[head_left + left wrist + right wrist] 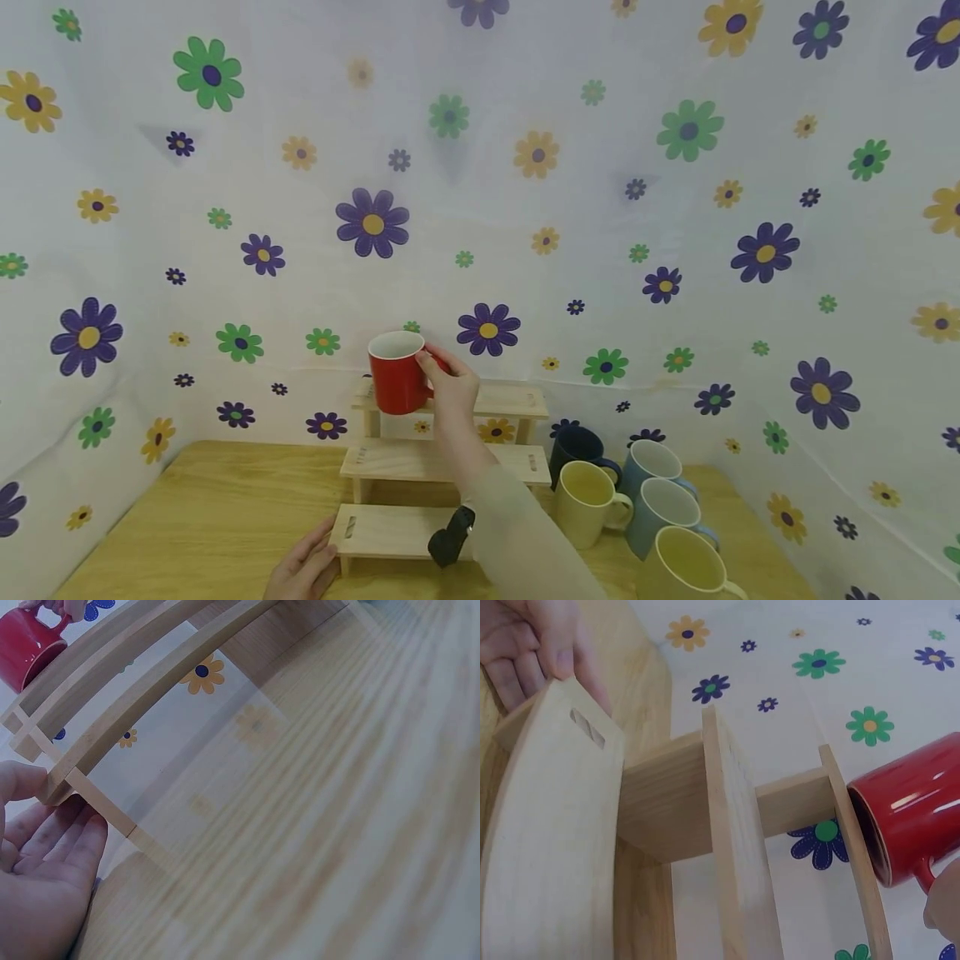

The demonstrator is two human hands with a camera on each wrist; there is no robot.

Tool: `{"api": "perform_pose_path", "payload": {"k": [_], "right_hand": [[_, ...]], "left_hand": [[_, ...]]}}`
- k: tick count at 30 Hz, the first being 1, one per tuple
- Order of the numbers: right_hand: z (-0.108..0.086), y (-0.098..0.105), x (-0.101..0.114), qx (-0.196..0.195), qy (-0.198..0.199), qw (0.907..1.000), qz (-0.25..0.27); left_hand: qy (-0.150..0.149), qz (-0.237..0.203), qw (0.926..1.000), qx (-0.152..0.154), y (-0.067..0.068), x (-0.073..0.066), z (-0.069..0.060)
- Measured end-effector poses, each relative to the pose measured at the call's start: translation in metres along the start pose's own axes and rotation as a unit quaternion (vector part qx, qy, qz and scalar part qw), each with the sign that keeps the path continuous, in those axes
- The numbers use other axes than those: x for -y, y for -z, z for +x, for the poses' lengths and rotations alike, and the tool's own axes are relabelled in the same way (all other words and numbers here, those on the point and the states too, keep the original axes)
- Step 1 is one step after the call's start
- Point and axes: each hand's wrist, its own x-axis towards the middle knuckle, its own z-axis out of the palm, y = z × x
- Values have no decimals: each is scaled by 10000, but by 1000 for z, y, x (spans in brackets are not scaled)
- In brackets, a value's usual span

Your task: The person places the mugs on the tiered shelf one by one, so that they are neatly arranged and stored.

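A red mug (399,379) with a white inside stands upright at the left end of the top step of a three-step wooden shelf (420,461). My right hand (454,390) grips its handle. In the right wrist view the base of the mug (915,806) is right at the top board; whether it bears on it fully I cannot tell. Down at the lowest step's left end, my left hand (306,567) holds the board's corner. The left wrist view shows the thumb and fingers of that hand (52,855) on either side of the board's end.
To the shelf's right, several mugs stand on the wooden table (217,508): a dark blue mug (576,442), a yellow mug (583,500), light blue mugs (663,508) and a front yellow mug (678,575). A flower-patterned cloth (480,208) hangs behind and at both sides.
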Motion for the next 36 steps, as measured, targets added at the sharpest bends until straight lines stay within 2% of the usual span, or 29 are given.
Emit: {"api": "perform_pose_path", "payload": {"k": [9,22,27,29,31,33,36], "right_hand": [[21,5,-3,356,260,9984,-362],[22,16,-2,669,160,9968,-410],[20,18,-1,674,304,9934,-873],[19,20,0,672,461,9888,-1252],[19,22,-1,703,745,9796,-1731],[18,26,-2,734,1125,9643,-2281],[15,33,-3,776,1768,9345,-2992]], "left_hand": [[90,180,9998,2,0,-2,-1],[149,225,9996,-4,1,-1,0],[192,253,9995,-46,1,-2,-1],[212,263,9994,-71,1,-2,-1],[207,289,9994,-52,1,-2,-1],[211,300,9993,-60,1,-2,-1],[188,313,9993,-27,1,-2,-2]]}}
